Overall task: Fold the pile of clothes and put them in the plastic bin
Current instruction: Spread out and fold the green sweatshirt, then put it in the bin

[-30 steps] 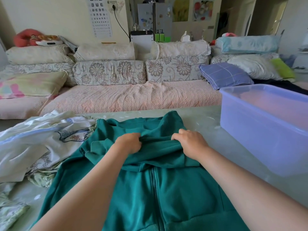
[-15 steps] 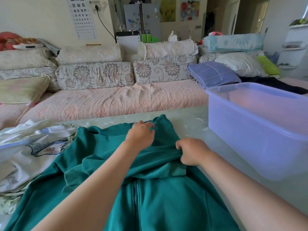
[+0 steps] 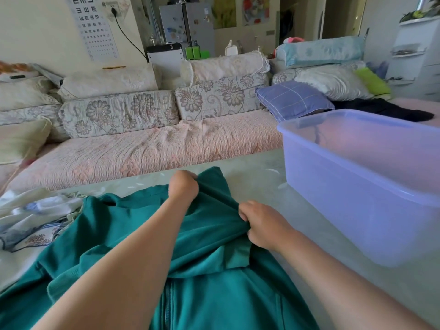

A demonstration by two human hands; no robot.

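Note:
A teal zip-up hoodie lies flat on the table in front of me, zipper facing up, hood pointing away. My left hand grips the far end of the hood, fingers curled into the cloth. My right hand grips the hood's right edge closer to me. A translucent blue plastic bin stands on the table to the right, apart from the hoodie, and looks empty. A pile of white and patterned clothes lies at the left, next to the hoodie's left sleeve.
The pale green tabletop shows between hoodie and bin. Beyond the table's far edge runs a pink-covered sofa with floral cushions and a blue checked pillow. A dark garment lies on the sofa behind the bin.
My left hand has moved forward along the hood to its far end, stretching it away from me. My right hand kept its hold on the hood's right edge. The view has shifted right.

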